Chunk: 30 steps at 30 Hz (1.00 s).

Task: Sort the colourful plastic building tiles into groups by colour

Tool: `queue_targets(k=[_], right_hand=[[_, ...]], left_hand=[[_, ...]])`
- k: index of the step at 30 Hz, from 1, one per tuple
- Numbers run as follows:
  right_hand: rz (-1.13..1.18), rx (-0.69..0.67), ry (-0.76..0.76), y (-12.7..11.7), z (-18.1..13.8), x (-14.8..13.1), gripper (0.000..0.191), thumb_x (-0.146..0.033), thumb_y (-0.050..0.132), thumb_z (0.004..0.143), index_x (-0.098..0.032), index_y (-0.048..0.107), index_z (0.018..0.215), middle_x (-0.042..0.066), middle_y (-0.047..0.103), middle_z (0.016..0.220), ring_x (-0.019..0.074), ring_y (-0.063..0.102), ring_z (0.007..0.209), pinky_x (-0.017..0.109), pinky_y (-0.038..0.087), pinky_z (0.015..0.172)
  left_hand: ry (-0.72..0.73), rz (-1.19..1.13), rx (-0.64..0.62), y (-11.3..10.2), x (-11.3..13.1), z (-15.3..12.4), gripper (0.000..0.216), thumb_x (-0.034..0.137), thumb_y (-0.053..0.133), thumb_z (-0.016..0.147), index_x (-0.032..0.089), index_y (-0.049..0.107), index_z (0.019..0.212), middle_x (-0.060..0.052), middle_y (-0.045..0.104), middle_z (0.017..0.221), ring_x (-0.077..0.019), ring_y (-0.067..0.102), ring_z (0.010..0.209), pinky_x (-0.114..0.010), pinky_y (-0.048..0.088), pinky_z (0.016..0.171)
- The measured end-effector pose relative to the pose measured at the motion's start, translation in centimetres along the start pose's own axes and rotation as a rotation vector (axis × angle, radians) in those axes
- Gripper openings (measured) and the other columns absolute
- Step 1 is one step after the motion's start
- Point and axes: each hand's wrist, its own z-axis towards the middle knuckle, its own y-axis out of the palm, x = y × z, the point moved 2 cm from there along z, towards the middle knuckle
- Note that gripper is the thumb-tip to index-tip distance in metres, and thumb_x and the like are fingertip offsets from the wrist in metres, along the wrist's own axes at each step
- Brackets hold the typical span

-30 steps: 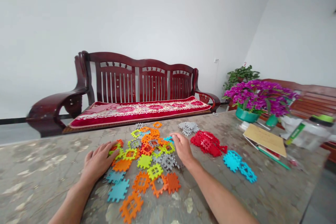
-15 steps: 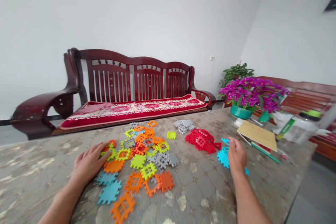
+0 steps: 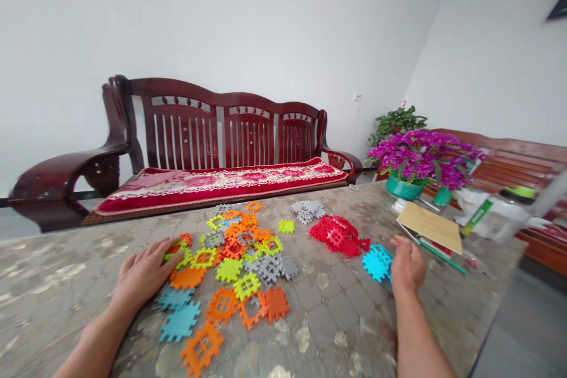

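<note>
My left hand [image 3: 148,271] lies with its fingers stretched out over the left edge of a mixed heap, fingertips on lime-green notched plastic building tiles [image 3: 183,255]. Orange tiles [image 3: 221,305], teal tiles [image 3: 181,322] and grey tiles [image 3: 270,269] lie flat around it, several with window-like openings. On the right, my right hand [image 3: 408,264] rests on its edge beside a small pile of bright blue tiles [image 3: 377,262]. Its fingers are loosely bent and nothing shows in them. A red tile pile [image 3: 336,234] and a light grey tile pile [image 3: 307,211] sit farther in.
A single lime-green tile [image 3: 286,226] lies between the heaps. At right are a notebook [image 3: 432,227], a green pen [image 3: 443,256], purple flowers [image 3: 423,156] in a teal pot and a bottle [image 3: 509,212]. A wooden bench [image 3: 225,130] stands behind the patterned table [image 3: 328,319].
The bright blue tiles are now closer together in one pile, and my right hand has shifted to their right side. My left hand has hardly moved; the view has turned slightly.
</note>
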Motion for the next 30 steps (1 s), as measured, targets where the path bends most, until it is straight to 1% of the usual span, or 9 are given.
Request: queue_targets(k=[4,6,8,11,15,20,24,27,30], right_hand=[[0.18,0.049,-0.129,0.9,-0.5,-0.3,0.051,-0.043,0.031,0.09,-0.014,0.07,0.105,0.013,0.074,0.098,0.0262,0.067,0.092,0.036,0.047,0.082],[0.222,0.002,-0.228,1.6,-1.4,-1.1,0.054,-0.048,0.03,0.091,-0.013,0.069,0.105,0.014,0.074,0.095,0.0259,0.067,0.09,0.037,0.048,0.083],[0.243,-0.12,-0.308,2.7,-2.9,-2.3,0.056,-0.053,0.03,0.091,-0.013,0.069,0.102,0.014,0.074,0.092,0.0253,0.067,0.087,0.037,0.048,0.083],[0.263,-0.382,-0.416,4.5,-6.2,-4.1,0.054,-0.058,0.034,0.09,-0.017,0.07,0.095,0.012,0.074,0.088,0.0249,0.067,0.085,0.037,0.05,0.083],[0.299,-0.674,-0.504,6.5,-10.6,-5.7,0.049,-0.056,0.038,0.091,-0.02,0.071,0.092,0.011,0.074,0.092,0.0246,0.068,0.088,0.037,0.053,0.083],[0.214,-0.808,-0.637,7.7,-14.4,-7.0,0.044,-0.048,0.041,0.091,-0.021,0.069,0.111,0.01,0.071,0.115,0.0251,0.063,0.111,0.044,0.047,0.101],[0.122,-0.937,-0.735,8.1,-16.7,-7.8,0.043,-0.042,0.047,0.09,-0.025,0.063,0.126,0.009,0.064,0.129,0.025,0.057,0.121,0.046,0.042,0.108],[0.097,-1.056,-0.81,7.9,-18.0,-8.5,0.041,-0.039,0.048,0.092,-0.027,0.061,0.129,0.008,0.062,0.132,0.0243,0.054,0.125,0.046,0.04,0.109],[0.115,-1.125,-0.854,7.3,-19.0,-9.1,0.039,-0.039,0.048,0.094,-0.03,0.062,0.129,0.007,0.063,0.131,0.0235,0.054,0.123,0.045,0.04,0.108]], left_hand=[[0.01,0.006,0.004,-0.4,0.5,-0.4,0.055,0.052,0.035,0.089,0.025,0.057,0.133,-0.011,0.057,0.139,-0.0307,0.049,0.13,-0.051,0.026,0.113],[0.007,0.017,-0.009,-0.6,0.8,-0.6,0.056,0.052,0.035,0.089,0.025,0.057,0.133,-0.011,0.057,0.14,-0.0299,0.049,0.131,-0.052,0.026,0.113],[-0.001,0.021,-0.004,-0.8,1.0,-0.8,0.055,0.052,0.036,0.089,0.026,0.057,0.132,-0.009,0.057,0.14,-0.0282,0.048,0.132,-0.05,0.026,0.113],[-0.012,0.022,-0.006,-1.0,1.3,-1.0,0.052,0.049,0.037,0.089,0.026,0.056,0.132,-0.008,0.058,0.139,-0.0258,0.049,0.131,-0.047,0.026,0.113],[-0.026,0.021,-0.02,-1.2,1.5,-1.1,0.049,0.045,0.038,0.089,0.026,0.057,0.13,-0.008,0.057,0.139,-0.0254,0.05,0.129,-0.048,0.026,0.112],[-0.031,-0.003,-0.014,-1.3,1.5,-1.1,0.046,0.041,0.039,0.089,0.025,0.057,0.128,-0.009,0.058,0.138,-0.0249,0.051,0.127,-0.046,0.027,0.11],[-0.042,-0.011,-0.01,-1.3,1.6,-1.1,0.045,0.04,0.038,0.09,0.025,0.055,0.129,-0.009,0.06,0.136,-0.0251,0.052,0.126,-0.047,0.027,0.11],[-0.046,-0.011,-0.006,-1.4,1.7,-1.2,0.046,0.04,0.039,0.09,0.024,0.055,0.129,-0.01,0.06,0.136,-0.0255,0.053,0.125,-0.047,0.027,0.11],[-0.046,-0.016,0.001,-1.4,1.8,-1.3,0.044,0.039,0.041,0.089,0.025,0.057,0.127,-0.01,0.06,0.136,-0.0248,0.053,0.124,-0.046,0.027,0.11]])
